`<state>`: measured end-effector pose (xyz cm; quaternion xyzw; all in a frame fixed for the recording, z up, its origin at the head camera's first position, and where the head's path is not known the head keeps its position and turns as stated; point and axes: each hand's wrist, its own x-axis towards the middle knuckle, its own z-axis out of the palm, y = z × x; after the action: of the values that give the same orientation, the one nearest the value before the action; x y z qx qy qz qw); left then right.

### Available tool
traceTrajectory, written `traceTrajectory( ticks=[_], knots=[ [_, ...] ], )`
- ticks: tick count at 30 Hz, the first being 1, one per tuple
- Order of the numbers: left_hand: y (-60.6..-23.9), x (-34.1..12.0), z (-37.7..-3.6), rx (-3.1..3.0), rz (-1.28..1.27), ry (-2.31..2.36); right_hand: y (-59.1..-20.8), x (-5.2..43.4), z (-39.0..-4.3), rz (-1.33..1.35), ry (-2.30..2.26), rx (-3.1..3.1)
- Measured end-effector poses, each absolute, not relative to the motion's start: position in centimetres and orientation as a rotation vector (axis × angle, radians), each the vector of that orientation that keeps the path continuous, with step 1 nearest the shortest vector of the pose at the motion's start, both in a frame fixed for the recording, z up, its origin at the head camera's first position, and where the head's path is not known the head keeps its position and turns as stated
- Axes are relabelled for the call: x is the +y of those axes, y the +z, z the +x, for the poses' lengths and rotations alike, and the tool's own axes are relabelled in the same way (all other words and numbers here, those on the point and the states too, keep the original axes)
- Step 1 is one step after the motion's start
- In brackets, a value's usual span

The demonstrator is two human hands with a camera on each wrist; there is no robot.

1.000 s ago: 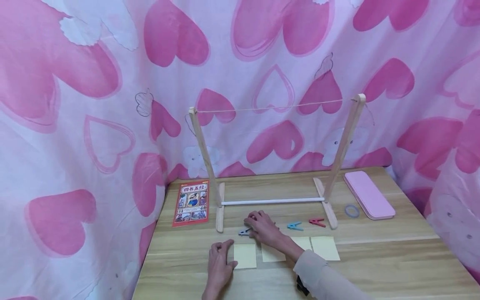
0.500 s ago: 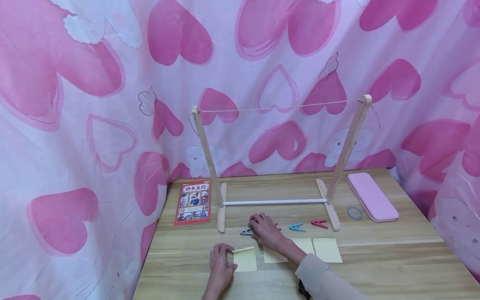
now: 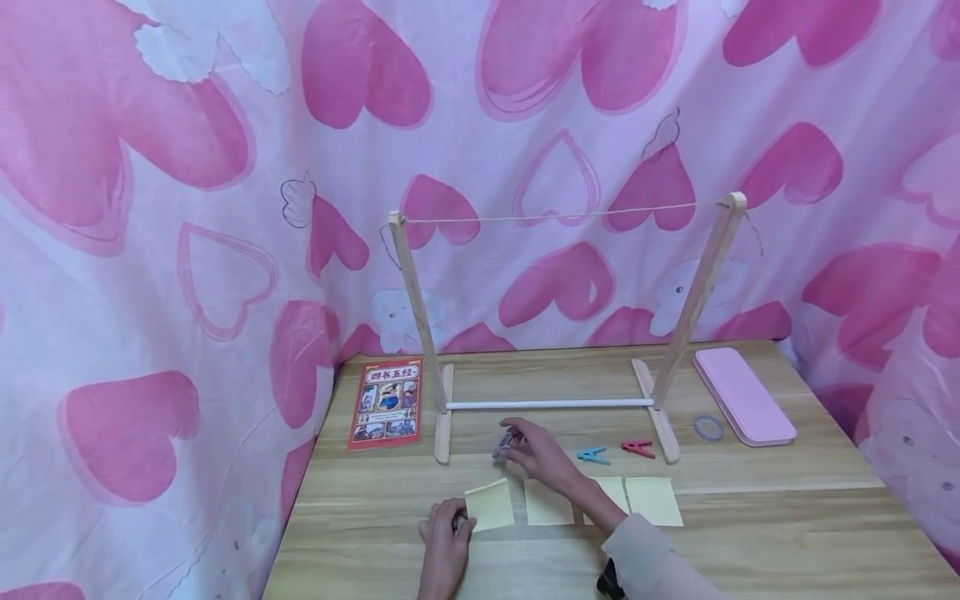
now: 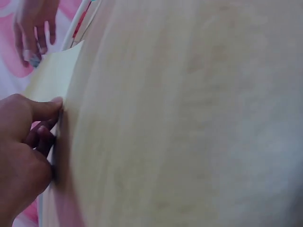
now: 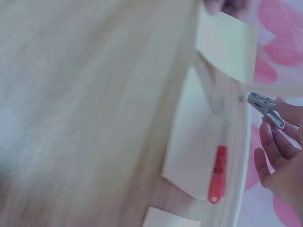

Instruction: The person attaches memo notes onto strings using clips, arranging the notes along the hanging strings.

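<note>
A pale yellow sticky note (image 3: 491, 507) is pinched at its left edge by my left hand (image 3: 445, 537), its top side raised from the table. In the left wrist view, the thumb (image 4: 47, 109) lies on the paper (image 4: 57, 71). My right hand (image 3: 538, 452) holds a grey-blue clothespin (image 5: 265, 109) between thumb and fingers, just beyond the raised note. Farther right, a light blue clothespin (image 3: 593, 455) and a red clothespin (image 3: 637, 448) lie on the table. A red clothespin (image 5: 218, 175) also shows in the right wrist view.
More sticky notes (image 3: 654, 502) lie in a row under and beside my right forearm. Behind stands a wooden frame (image 3: 693, 300) with a string (image 3: 555, 217) across its top. A red booklet (image 3: 385, 404) lies left; a pink case (image 3: 744, 396) and a blue ring (image 3: 708, 427) lie right.
The left hand has lifted the leftmost note from lying flat to tilted up. The right hand has picked up the grey-blue clothespin from the table and turned it.
</note>
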<state>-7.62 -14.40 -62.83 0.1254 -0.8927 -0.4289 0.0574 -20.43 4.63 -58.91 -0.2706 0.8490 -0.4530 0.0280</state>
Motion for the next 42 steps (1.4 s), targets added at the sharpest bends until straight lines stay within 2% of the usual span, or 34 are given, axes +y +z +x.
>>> traceTrajectory(
  ticks=[5, 11, 16, 18, 23, 27, 33, 42],
  knots=[
    [-63.6, -14.0, -7.3, -2.57, 0.376, -1.225, -57.0, 5.4, -20.8, -0.645, -1.592, 2.552],
    [-62.4, -13.7, -7.9, -2.4, 0.492, -1.448, -53.9, 6.3, -21.4, -0.758, -1.739, 2.594],
    [-57.6, -14.7, -10.0, -2.289, 0.6, -1.765, -47.5, 6.6, -21.3, -0.81, -1.687, 2.619],
    [-55.1, -15.2, -11.1, -2.27, 0.548, -1.804, -44.1, 6.7, -21.4, -0.894, -1.675, 2.63],
    [-48.7, -16.1, -14.0, -2.223, 0.317, -1.797, -35.4, 6.8, -22.1, -1.303, -1.706, 2.699],
    [-44.0, -16.2, -16.1, -2.212, 0.188, -1.715, -30.2, 6.8, -23.0, -1.424, -1.705, 2.759],
    [-39.3, -16.6, -18.4, -2.24, 0.035, -1.673, -26.5, 6.6, -24.5, -1.47, -1.732, 2.762],
    [-34.9, -17.0, -21.7, -2.242, -0.11, -1.6, -22.3, 5.5, -27.3, -1.281, -1.726, 2.804]
  ],
)
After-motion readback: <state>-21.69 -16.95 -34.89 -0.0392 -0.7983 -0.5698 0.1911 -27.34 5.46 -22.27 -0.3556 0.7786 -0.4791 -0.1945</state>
